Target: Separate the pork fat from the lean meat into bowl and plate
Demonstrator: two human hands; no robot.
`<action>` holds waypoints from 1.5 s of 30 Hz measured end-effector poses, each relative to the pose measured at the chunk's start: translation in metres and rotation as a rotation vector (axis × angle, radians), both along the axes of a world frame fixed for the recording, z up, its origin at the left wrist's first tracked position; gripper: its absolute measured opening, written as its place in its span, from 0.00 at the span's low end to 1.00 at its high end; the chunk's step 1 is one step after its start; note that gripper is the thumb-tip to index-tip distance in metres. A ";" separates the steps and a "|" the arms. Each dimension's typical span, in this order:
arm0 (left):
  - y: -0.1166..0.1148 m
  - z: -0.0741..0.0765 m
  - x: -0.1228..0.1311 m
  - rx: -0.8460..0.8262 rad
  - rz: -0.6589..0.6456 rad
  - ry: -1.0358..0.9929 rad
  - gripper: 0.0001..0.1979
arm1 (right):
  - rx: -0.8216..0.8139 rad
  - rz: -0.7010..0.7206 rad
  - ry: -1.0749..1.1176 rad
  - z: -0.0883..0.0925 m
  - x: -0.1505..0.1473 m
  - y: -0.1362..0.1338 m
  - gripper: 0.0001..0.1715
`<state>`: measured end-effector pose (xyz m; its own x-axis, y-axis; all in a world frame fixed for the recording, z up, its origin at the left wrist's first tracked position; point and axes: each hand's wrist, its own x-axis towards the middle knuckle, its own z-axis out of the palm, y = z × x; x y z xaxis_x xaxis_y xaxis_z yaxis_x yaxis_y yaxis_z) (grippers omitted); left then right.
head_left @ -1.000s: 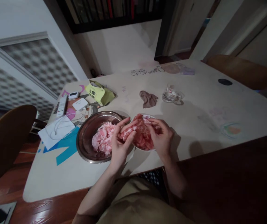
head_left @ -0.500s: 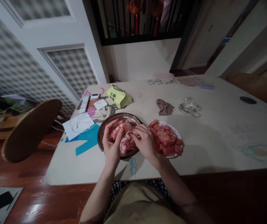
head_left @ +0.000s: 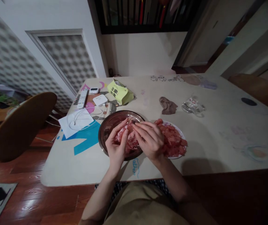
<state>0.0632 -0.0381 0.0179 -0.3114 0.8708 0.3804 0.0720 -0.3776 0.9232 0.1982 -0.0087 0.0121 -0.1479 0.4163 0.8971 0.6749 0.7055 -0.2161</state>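
Over a round metal bowl (head_left: 103, 137), my left hand (head_left: 116, 143) curls around a piece of raw meat (head_left: 122, 132), thumb toward me. My right hand (head_left: 150, 139) is closed in a pinch at the bowl's right side, its fingertips close to the meat; whatever lies between them is too small to make out. More pale pink raw meat (head_left: 132, 144) lies in the bowl below the hands. Just right of the bowl, partly behind my right hand, a white plate (head_left: 182, 132) carries a heap of red meat pieces (head_left: 174, 140).
Behind the bowl stands a yellow-green bag (head_left: 121, 92). Left of it lie a remote control (head_left: 82, 98), a white box (head_left: 100, 100) and a cable on white paper (head_left: 65, 128). A brown cloth (head_left: 168, 105) and clear plastic (head_left: 192, 105) lie behind the plate. A wooden chair (head_left: 21, 128) stands left.
My right hand has turned, and its fingers now point more to the left in a pinch. My left hand has closed in slightly around the meat. The camera view has shifted a little.
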 end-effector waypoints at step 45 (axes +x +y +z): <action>-0.009 0.006 0.008 0.001 0.070 0.129 0.12 | -0.047 -0.013 0.084 0.010 0.005 -0.008 0.11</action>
<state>0.0709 -0.0471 0.0241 -0.3200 0.8481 0.4224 0.2159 -0.3688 0.9041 0.2035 -0.0171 0.0226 -0.0678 0.4594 0.8856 0.6620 0.6848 -0.3046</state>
